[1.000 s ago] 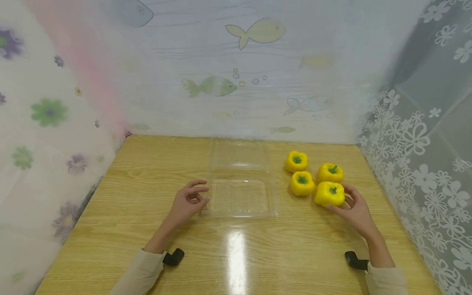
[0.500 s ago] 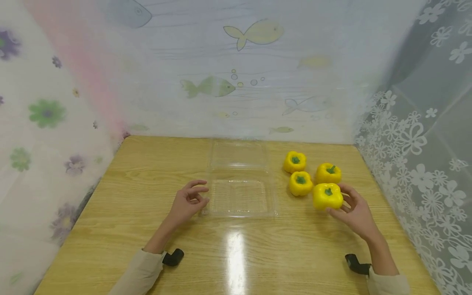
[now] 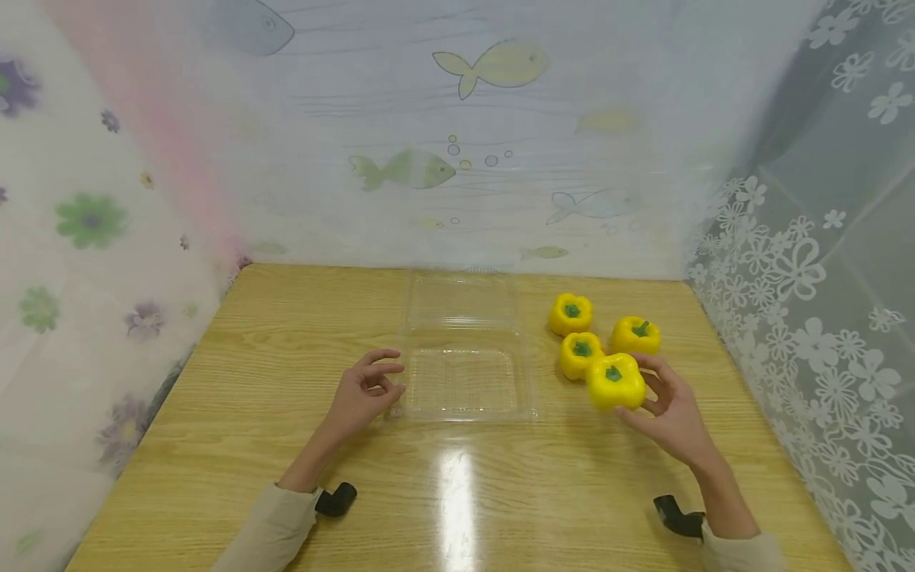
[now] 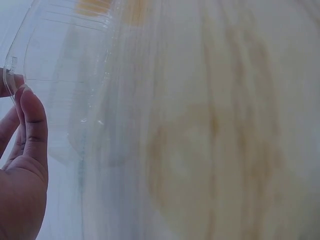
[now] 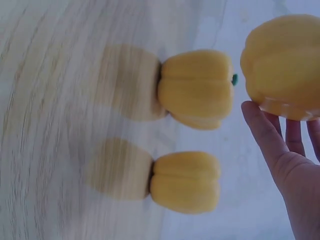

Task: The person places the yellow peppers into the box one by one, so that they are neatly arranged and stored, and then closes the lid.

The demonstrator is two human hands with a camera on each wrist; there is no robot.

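My right hand (image 3: 675,417) grips a yellow bell pepper (image 3: 615,382) with a green stem, thumb in front and fingers behind. In the right wrist view the held bell pepper (image 5: 282,67) is raised off the table. Two other bell peppers (image 3: 571,314) (image 3: 581,355) stand to its left and behind, and one more bell pepper (image 3: 635,335) stands behind it. A clear plastic clamshell container (image 3: 463,381) lies with its lid folded back. My left hand (image 3: 364,391) is at the container's left edge; in the left wrist view its thumb and finger pinch the rim (image 4: 7,75).
The wooden table (image 3: 286,318) meets a fish-patterned curtain (image 3: 400,95) at the back. Flowered sheets hang on the left and right sides. A black wrist camera (image 3: 336,499) sits by the left sleeve and another black camera (image 3: 677,516) by the right one.
My right hand has lifted the bell pepper and moved it left, opening a gap from the one behind. My left hand and the container have stayed in place.
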